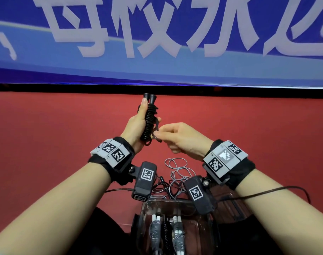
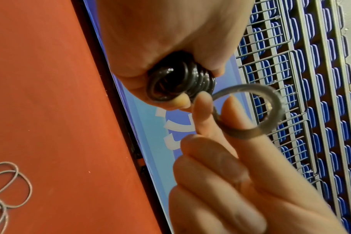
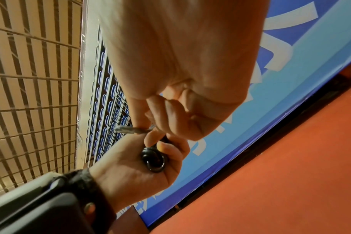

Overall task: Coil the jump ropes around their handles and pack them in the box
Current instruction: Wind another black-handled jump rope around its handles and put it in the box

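Nearest, at the bottom of the head view: clear plastic box, lid off, already packed with two grey coiled ropes on white handles and one black coiled rope between them (lower ends cut off by the frame edge).

Above it, gripped the black jump rope upright in the left hand, fingers and thumb curled round the paired handles and the tight coil on them. Pinched the last free loop of cord in the right hand, just beside the bottom of the coil.

Judged to be at the end of the wrap — securing the tail. Next move probably called for keeping that loop taut while tucking it, with the left grip firm so the coils would not spring loose, then lowering the bundle into the box beside the others.

Left one loose grey rope uncoiled on the red floor, between wrists and box.
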Tool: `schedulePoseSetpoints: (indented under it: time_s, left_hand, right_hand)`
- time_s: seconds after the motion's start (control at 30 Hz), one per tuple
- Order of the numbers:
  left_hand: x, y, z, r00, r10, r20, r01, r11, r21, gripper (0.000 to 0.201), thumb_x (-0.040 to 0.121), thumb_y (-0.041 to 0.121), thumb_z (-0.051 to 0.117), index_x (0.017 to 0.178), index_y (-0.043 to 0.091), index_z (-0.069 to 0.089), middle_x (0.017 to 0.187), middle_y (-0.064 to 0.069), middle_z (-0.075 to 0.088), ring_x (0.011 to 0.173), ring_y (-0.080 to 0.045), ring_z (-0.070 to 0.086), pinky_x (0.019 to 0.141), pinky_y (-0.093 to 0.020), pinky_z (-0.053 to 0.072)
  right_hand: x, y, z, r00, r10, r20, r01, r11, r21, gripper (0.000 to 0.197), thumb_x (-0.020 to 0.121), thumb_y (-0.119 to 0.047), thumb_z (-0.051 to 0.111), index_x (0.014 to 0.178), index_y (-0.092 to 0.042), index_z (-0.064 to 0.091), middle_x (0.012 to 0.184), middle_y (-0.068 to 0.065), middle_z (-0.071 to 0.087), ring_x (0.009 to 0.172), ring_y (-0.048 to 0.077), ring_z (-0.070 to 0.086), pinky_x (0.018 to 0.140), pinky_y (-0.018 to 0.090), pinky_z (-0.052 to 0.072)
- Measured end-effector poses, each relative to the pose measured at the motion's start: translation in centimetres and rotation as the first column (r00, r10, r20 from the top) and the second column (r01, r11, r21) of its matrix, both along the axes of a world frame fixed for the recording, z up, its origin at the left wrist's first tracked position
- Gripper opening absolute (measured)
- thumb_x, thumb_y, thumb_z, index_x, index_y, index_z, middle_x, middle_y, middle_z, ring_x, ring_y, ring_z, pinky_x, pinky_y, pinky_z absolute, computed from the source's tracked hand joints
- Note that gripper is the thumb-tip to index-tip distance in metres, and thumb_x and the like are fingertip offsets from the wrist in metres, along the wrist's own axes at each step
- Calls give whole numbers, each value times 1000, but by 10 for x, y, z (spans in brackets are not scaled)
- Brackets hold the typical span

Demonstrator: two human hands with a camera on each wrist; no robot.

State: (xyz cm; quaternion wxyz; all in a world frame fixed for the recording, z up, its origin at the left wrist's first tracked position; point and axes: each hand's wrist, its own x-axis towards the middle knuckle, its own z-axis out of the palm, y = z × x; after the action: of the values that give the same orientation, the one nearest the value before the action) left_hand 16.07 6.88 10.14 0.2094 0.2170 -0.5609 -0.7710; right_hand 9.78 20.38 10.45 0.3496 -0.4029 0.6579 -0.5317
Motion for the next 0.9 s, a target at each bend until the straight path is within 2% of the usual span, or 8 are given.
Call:
schedulePoseSetpoints:
  time_s: [0.1,0.17,0.3,0.37,0.5,0.6,0.73,0.9]
  left_hand:
    - [-1,3,1,1000,14,-7,-13,998,53,51,93,65,42,96,17,61,69,-1,63,48,-12,51,46,-21,41]
    - [-2,4,1,999,27,-20,-25,993,113,49,93,64,42,94,19,61,69,-1,62,48,-11,51,49,-21,42]
    - [-5,2,1,995,78,-62,-64,978,201,50,92,64,44,92,16,58,70,-2,59,49,-10,45,38,-18,35]
    - [-5,1,2,991,121,-63,-108,976,187,50,92,65,44,92,17,58,69,-1,60,48,-9,43,36,-16,32]
    - [-5,2,0,974,214,-80,-204,972,118,51,93,63,44,96,16,61,71,-2,60,47,-10,48,42,-19,38]
    - [-7,4,-4,956,280,-83,-273,958,90,55,94,61,45,106,10,61,70,-2,58,45,-10,49,46,-22,41]
    - [-8,6,-5,943,325,-71,-320,944,74,54,94,61,44,103,11,61,56,4,54,46,-10,50,48,-23,42]
    - [-8,7,-7,940,333,-73,-332,943,27,52,94,62,44,94,14,62,54,5,53,49,-12,50,52,-27,44]
  right_hand:
    - [0,1,-1,999,-26,-23,27,999,30,25,94,-21,61,71,-14,61,54,-4,39,42,7,31,40,17,26]
    - [1,0,-2,998,-56,-3,56,998,36,24,95,-26,61,73,-15,61,55,-5,45,42,5,38,40,16,31]
    - [4,-5,-6,968,-129,213,124,992,37,37,100,-44,45,88,-14,63,64,-3,56,45,6,49,41,16,39]
    - [4,-6,-8,953,-169,250,164,986,43,40,102,-42,40,90,-12,63,69,1,59,46,8,53,41,17,41]
    - [7,-6,-13,987,-135,85,133,991,26,13,97,-23,57,98,-14,66,87,1,64,56,8,59,44,16,42]
    - [12,-6,-14,992,-117,47,117,993,0,10,92,-19,64,102,-17,65,92,-3,67,58,6,60,46,16,43]
    - [14,-10,-18,986,-164,-21,163,986,-43,9,88,-13,69,96,-16,65,77,-3,63,53,4,58,46,18,43]
    - [13,-9,-21,947,-254,-195,222,960,-170,10,82,-16,75,79,-23,68,65,-9,55,55,9,51,52,19,41]
